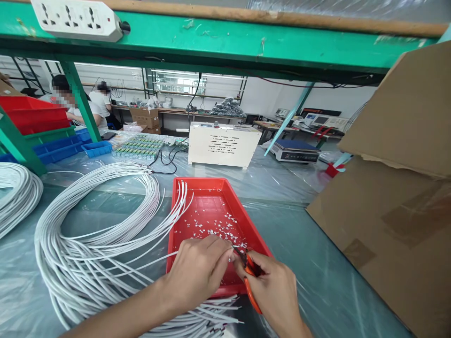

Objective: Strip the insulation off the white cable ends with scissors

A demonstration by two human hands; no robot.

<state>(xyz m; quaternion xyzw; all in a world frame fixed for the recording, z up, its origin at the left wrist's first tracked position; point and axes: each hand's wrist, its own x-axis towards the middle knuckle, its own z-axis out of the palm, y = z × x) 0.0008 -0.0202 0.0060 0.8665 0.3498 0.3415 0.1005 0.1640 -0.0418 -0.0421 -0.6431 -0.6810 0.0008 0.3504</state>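
My left hand (200, 267) is closed on a white cable (162, 257) over the near half of a red tray (252, 225). My right hand (276, 286) grips orange-handled cutters (252, 295), their dark jaws right at the left fingertips where the cable end is. Whether the jaws are shut on the cable cannot be made out. Small white scraps (225, 227) are scattered over the tray floor. A big coil of white cables (52, 234) lies left of the tray. Some of its ends reach over the tray's left rim; others bundle below my left forearm.
Another cable coil (21, 199) lies far left. Behind the tray stand a cream metal box (223, 145) and a scale (296, 151). Cardboard (398, 206) closes off the right side. A green shelf beam (225, 40) with a power strip (77, 19) crosses above. Two people sit beyond.
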